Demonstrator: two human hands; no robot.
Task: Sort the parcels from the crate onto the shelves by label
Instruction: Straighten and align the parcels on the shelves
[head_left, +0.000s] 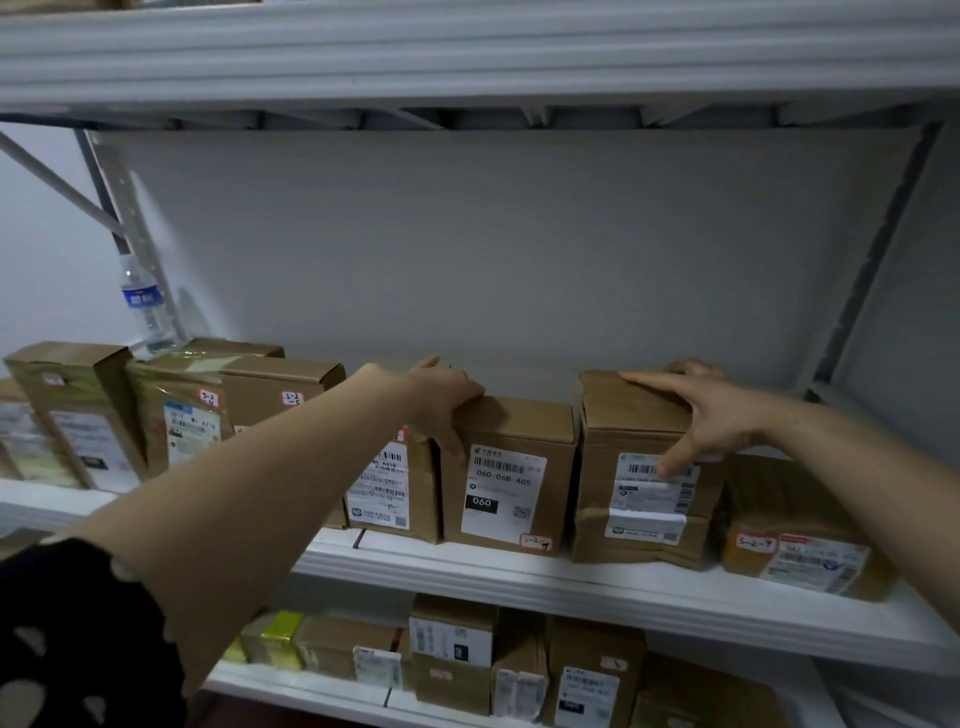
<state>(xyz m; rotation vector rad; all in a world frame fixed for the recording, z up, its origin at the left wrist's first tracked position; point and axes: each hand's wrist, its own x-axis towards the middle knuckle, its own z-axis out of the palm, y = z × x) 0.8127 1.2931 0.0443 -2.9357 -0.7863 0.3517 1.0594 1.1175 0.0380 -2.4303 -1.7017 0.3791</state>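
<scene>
**Two hands hold parcels standing on the middle shelf**

A person faces a white metal shelving unit and reaches both bare arms forward to the middle shelf (519, 577), where a row of brown cardboard parcels stands with the labels facing out.

The left hand (441, 400) grips the top left corner of the 060 parcel (509, 478). Its fingers lie over the top and its thumb runs down the front left edge. This box stands upright near the middle of the row, and its white label reads "060-06B A05". A black sleeve (78, 634) with pale spots covers the upper left arm.

The right hand (711, 415) clasps the top right of the tall parcel (644, 467), which stands just beside the 060 parcel on its right. The fingers spread across the top and the thumb presses down on the front label.

A flat parcel (795, 530) lies to the right of the tall parcel, with a small red-edged sticker marked in handwriting. More labelled parcels (182, 410) stand to the left, partly hidden behind the left arm. A water bottle (143, 306) stands at the back left corner. The lower shelf (571, 727) holds more boxes.
</scene>
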